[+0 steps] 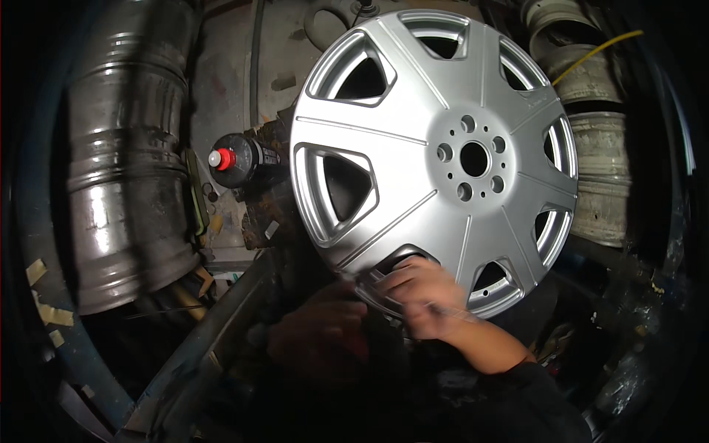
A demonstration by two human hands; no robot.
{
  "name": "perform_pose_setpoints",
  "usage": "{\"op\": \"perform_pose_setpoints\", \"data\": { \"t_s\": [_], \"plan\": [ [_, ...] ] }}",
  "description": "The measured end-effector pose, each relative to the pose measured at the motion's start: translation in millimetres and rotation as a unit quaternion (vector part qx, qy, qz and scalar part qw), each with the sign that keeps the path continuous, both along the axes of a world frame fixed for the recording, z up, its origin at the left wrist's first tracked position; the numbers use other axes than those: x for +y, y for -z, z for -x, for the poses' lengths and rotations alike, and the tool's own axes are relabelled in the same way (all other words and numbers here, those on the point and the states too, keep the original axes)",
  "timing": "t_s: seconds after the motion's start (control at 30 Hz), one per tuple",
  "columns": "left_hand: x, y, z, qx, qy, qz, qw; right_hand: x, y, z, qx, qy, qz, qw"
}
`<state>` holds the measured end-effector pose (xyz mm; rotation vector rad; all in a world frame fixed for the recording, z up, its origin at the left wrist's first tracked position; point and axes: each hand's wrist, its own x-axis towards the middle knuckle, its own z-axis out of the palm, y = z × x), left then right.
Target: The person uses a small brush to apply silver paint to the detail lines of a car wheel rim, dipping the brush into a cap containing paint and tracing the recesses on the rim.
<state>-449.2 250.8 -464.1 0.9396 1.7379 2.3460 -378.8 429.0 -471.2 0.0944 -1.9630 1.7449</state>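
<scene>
We see the silver wheel point(417, 177) facing us, its support hidden. Our right hand point(432, 295) bends over its near edge, our dim left hand point(317, 332) nearby; blur means we cannot tell whether either grips. Just beside the wheel's left edge is a black bottle point(249, 164); beyond, grimy rims point(129, 184) line the left, dull barrels point(602, 166) the right.

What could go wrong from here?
The right hand, blurred at the silver wheel's lower edge, might scrape its fingers or mark the finish.
The black bottle, close to the wheel's left side, could be knocked if the wheel shifts.
The left hand is in shadow, so a slip there might go unseen.
</scene>
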Motion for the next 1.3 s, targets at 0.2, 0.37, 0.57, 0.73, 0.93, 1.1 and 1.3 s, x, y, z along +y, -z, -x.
{"op": "perform_pose_setpoints", "data": {
  "t_s": [0.2, 0.37, 0.57, 0.73, 0.93, 1.1, 1.3],
  "plan": [
    [-32, 31, 18, -0.015, 0.079, 0.031, 0.996, 39, 0, -5, -0.186, 0.062, 0.289, 0.937],
    [-32, 52, 10, -0.108, -0.042, 0.158, 0.981, 46, 16, 5, -0.204, 0.02, 0.196, 0.959],
    [-58, 81, 30, -0.102, 0.138, 0.067, 0.983, 36, 21, 10, -0.208, 0.004, 0.045, 0.977],
    [-56, 89, 28, -0.099, 0.121, 0.063, 0.986, 36, 23, 14, -0.21, -0.006, -0.034, 0.977],
    [-54, 88, 32, -0.127, 0.12, 0.063, 0.983, 33, 24, 17, -0.203, 0.014, 0.004, 0.979],
    [-53, 86, 28, -0.139, 0.111, 0.067, 0.982, 32, 25, 20, -0.203, 0.01, 0.012, 0.979],
    [-52, 83, 30, -0.157, 0.115, 0.068, 0.979, 32, 24, 20, -0.223, 0.014, -0.007, 0.975]
  ]
}}
